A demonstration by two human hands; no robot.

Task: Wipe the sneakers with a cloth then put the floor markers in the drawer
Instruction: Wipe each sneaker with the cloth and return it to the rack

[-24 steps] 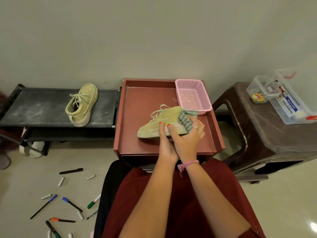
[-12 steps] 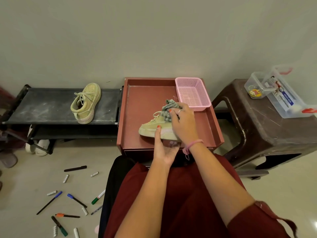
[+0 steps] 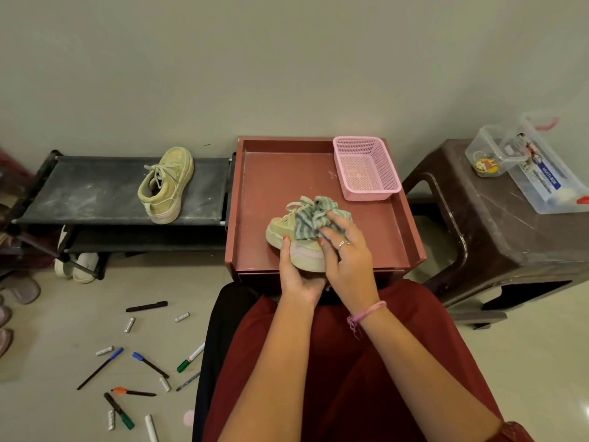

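While under right grip (image 3: 345, 250), cloth (image 3: 314, 220) atop sneaker (image 3: 293, 240).

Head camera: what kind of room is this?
Probably a home entryway or shoe corner. A black shoe rack holds a sneaker with more shoes under it, slippers lie on the tiled floor, and a plastic stool stands by the wall.

The setting is a home, most likely an entryway or shoe-storage corner. At 10 o'clock a low black shoe rack (image 3: 95, 193) stands against a plain painted wall (image 3: 287, 59), with footwear on its shelves and slippers (image 3: 19, 290) on the tiled floor (image 3: 63, 330) beside it. At 2 o'clock a brown plastic stool (image 3: 497, 237) carries clear household storage boxes (image 3: 541, 177).
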